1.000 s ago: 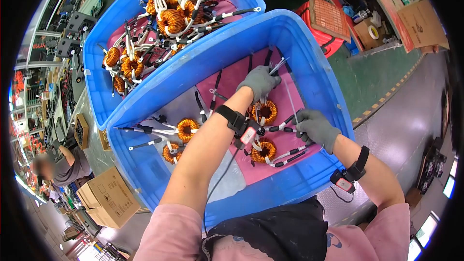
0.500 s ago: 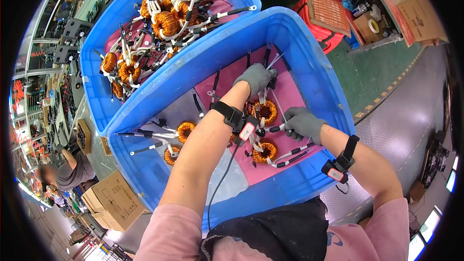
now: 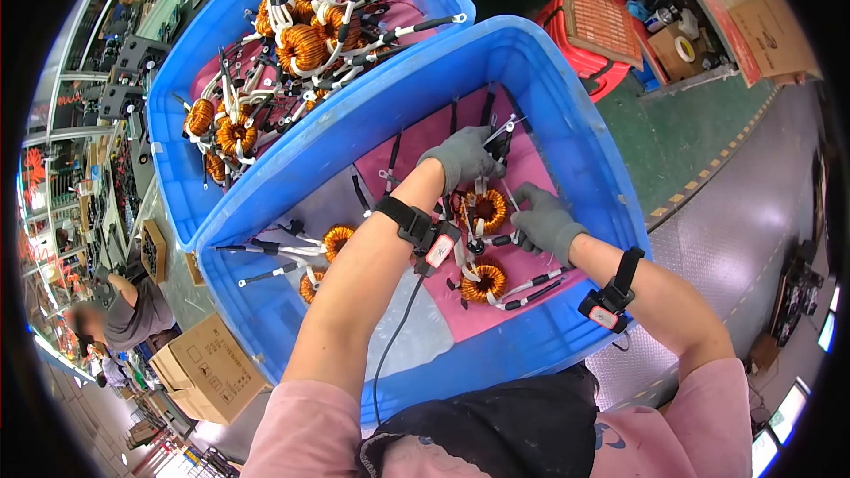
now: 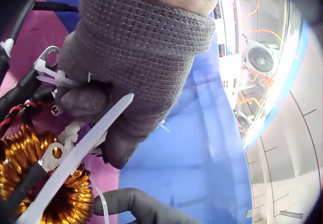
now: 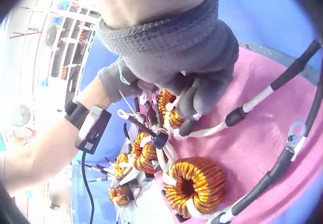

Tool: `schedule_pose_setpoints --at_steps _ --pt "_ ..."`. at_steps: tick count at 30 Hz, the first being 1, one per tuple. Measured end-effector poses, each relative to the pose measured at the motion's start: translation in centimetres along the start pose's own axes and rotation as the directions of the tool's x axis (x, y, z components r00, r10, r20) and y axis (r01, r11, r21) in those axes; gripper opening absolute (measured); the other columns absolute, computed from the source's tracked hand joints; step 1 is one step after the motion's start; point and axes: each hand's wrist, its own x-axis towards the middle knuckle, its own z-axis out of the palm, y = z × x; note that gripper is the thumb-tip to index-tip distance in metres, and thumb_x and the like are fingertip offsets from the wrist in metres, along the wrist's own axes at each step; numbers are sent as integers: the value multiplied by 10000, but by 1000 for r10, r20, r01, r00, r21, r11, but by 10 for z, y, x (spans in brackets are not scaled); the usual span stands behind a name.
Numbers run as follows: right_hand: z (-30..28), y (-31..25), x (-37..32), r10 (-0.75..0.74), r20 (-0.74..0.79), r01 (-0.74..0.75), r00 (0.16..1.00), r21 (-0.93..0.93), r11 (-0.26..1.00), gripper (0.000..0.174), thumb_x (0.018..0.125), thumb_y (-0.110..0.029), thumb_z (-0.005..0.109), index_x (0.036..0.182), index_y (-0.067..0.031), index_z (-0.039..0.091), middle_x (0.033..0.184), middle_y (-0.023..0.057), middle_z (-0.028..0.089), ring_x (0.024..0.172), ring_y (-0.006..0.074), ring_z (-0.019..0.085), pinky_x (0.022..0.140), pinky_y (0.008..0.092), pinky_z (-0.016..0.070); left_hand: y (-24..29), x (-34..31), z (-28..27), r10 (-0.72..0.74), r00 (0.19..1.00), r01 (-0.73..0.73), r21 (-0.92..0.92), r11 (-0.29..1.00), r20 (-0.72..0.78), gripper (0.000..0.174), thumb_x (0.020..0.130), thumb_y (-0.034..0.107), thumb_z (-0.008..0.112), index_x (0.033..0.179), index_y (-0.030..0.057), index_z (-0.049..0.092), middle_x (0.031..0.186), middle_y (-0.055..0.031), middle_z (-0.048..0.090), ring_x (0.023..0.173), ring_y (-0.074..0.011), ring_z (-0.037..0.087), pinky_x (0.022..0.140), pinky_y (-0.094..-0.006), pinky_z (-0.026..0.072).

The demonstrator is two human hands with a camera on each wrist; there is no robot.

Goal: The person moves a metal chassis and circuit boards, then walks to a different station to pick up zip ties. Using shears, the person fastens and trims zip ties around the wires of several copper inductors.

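Note:
My left hand [image 3: 465, 159], in a grey knit glove, grips white cable ties beside the upright leads of a copper-wound toroid coil [image 3: 485, 210]. A broad cable tie [image 4: 75, 158] crosses in front of the curled fingers in the left wrist view. Close by stands a black-sleeved lead with a ring terminal [image 4: 49, 57]. Lower right, my gloved right hand [image 3: 547, 223] pinches a thin white cable tie strip [image 4: 103, 198] next to the coil; its fingertips are partly hidden in the right wrist view. Another toroid coil [image 5: 194, 186] lies nearer on the pink sheet.
The work lies inside a deep blue bin [image 3: 611, 168] lined with a pink sheet [image 3: 425, 288]. More coils [image 3: 338, 242] lie at its left. A second blue bin [image 3: 168, 177] behind holds a heap of coils. A red stool [image 3: 602, 35] stands beyond, a cardboard box [image 3: 208, 367] at left.
My right hand has moved left and slightly up, closer to the left hand and the coil. The left hand has dropped a little toward the coil, and the strip between the hands shows shorter.

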Motion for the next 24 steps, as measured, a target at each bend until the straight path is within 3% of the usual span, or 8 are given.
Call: schedule_pose_setpoints --at_steps 5,9,11,16,17,22,24 --pt "1 2 9 -144 -8 143 989 -78 987 268 807 -57 510 1074 -34 495 686 122 606 527 188 608 458 316 477 6 -4 -2 8 1000 -7 88 996 -6 345 683 156 723 984 42 597 829 -84 634 787 -190 599 725 -340 471" --pt "1 0 3 -98 58 100 994 -26 995 244 818 -69 510 1059 -35 491 696 124 619 531 185 608 452 305 474 5 1 0 -30 999 31 43 999 -16 319 686 159 720 958 34 610 844 -95 644 796 -190 600 733 -334 470" --pt "3 2 8 -61 87 42 994 196 980 186 867 -118 514 1037 -45 497 711 121 633 527 181 600 441 299 466 8 1 -1 -66 998 66 11 998 -7 309 694 155 716 958 33 614 836 -90 642 788 -181 596 724 -329 469" --pt "2 -1 13 -23 103 -11 994 318 948 190 927 -195 497 1050 -52 519 722 121 638 493 167 559 429 287 449 2 4 -3 -53 999 53 3 999 5 273 726 141 703 963 34 623 817 -71 637 767 -159 585 703 -319 467" --pt "2 1 14 -32 86 -2 996 369 929 204 939 -222 495 1047 -53 530 715 116 633 483 163 546 428 286 448 4 0 -5 -71 997 73 -69 995 33 263 734 137 702 965 38 626 816 -65 637 765 -156 583 703 -318 466" --pt "7 14 23 -22 -15 27 1000 432 902 171 890 -201 567 952 -45 595 695 84 605 490 155 533 436 303 454 -6 1 -2 -49 999 51 -158 986 17 249 746 126 703 965 37 626 819 -60 637 764 -153 580 705 -316 465" --pt "8 13 25 -27 -34 39 999 431 901 160 870 -192 593 918 -41 610 688 71 596 508 161 546 437 313 458 -3 0 -2 -25 1000 24 -57 998 -17 260 741 125 708 967 29 624 825 -63 634 763 -157 576 707 -316 463"
